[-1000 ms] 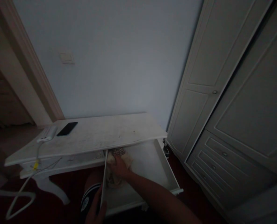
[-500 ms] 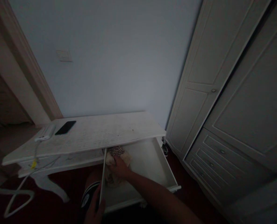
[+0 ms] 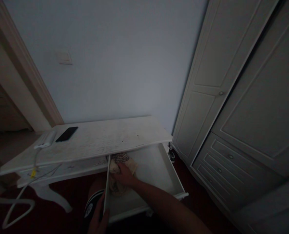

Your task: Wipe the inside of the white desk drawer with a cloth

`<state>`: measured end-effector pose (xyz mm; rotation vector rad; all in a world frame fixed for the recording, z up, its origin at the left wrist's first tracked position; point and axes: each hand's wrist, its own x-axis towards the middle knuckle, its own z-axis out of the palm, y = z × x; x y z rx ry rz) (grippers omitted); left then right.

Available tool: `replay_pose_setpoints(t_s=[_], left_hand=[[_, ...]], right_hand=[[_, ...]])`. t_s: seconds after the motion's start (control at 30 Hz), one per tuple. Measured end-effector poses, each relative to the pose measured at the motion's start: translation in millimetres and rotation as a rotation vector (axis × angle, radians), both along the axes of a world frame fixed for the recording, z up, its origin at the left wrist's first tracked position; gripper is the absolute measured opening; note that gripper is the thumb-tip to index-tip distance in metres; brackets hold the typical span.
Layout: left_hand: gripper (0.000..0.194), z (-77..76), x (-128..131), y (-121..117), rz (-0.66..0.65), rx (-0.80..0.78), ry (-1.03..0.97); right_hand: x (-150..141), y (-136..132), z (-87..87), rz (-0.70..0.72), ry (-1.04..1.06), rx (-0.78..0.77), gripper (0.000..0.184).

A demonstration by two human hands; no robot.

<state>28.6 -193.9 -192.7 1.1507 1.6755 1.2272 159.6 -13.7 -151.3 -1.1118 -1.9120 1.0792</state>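
Counted: one crumpled beige cloth with dark patterning (image 3: pixel 122 158), one pulled-out white rectangular drawer (image 3: pixel 156 165), one white-painted table (image 3: pixel 100 135), one flat black phone (image 3: pixel 67 134) and two hands. The cloth lay inside the drawer, along its left wall. The right hand (image 3: pixel 122 175) held it bunched, fingers drawn in narrowly. The left hand (image 3: pixel 99 214) touched the drawer's left front corner; in poor light, its finger spread could not be told. Against the preceding frame, hand and cloth had kept their place.
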Motion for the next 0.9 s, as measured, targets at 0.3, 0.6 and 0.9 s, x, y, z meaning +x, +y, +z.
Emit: replay_pose_setpoints(t_s=[0.3, 0.6, 0.9], left_hand=[[0.071, 3.0, 4, -1, 0.017, 0.027, -0.004], [0.072, 0.3, 2, 0, 0.036, 0.016, -0.012], [0.075, 9.7, 4, -3, -0.016, -0.011, -0.063]], right_hand=[[3, -3, 3.8, 0.026, -0.011, -0.010, 0.052], [4, -2, -0.3, 0.053, -0.046, 0.012, 0.054], [8, -8, 2.8, 0.089, -0.040, 0.030, 0.055]])
